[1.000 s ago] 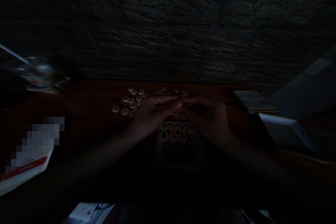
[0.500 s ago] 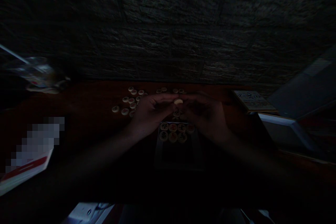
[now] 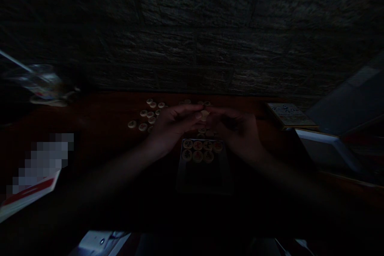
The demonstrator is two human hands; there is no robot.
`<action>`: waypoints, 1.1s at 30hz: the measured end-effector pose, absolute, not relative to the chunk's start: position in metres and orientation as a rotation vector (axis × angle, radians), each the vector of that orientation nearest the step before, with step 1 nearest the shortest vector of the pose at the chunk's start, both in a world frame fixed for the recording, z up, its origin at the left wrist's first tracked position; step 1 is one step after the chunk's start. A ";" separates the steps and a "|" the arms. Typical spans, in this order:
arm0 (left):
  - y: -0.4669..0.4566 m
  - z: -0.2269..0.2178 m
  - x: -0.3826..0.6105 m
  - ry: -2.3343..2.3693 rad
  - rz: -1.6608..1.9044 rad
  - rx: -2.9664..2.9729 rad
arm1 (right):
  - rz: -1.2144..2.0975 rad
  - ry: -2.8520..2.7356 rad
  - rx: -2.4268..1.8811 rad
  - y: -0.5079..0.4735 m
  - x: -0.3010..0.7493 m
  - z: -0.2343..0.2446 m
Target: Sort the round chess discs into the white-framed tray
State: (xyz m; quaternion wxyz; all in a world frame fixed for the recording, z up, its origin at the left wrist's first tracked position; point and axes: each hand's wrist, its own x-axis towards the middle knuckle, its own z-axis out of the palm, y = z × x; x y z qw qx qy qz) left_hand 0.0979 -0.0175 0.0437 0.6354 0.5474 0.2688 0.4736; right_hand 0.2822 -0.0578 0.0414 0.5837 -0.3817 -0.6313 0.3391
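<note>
My left hand (image 3: pixel 175 124) and my right hand (image 3: pixel 235 126) meet above the table, with a pale round Chinese chess piece (image 3: pixel 205 115) pinched between their fingertips. Just below them is a shallow box (image 3: pixel 180 178). Its far part holds two rows of chess pieces with red and black characters, among them a black-marked piece (image 3: pixel 187 155). Loose pieces lie scattered left of my left hand, one of them (image 3: pixel 132 124) farthest out. More pieces lie behind and under my fingers, partly hidden. The scene is very dark.
A clear plastic cup with a straw (image 3: pixel 45 82) stands at the far left. Nearer on the left is a white and red box (image 3: pixel 33 192). At the right lie a printed box (image 3: pixel 289 114) and an open tray-like lid (image 3: pixel 324 152). A stone wall (image 3: pixel 195 48) rises behind the table (image 3: pixel 105 108).
The chess piece between my fingertips has turned, so more of its round face shows. My hands have barely shifted; the boxed and loose pieces stay where they were.
</note>
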 end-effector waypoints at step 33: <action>-0.028 0.052 0.099 0.791 1.208 1.526 | 1.010 -1.346 -0.918 -0.055 0.283 0.044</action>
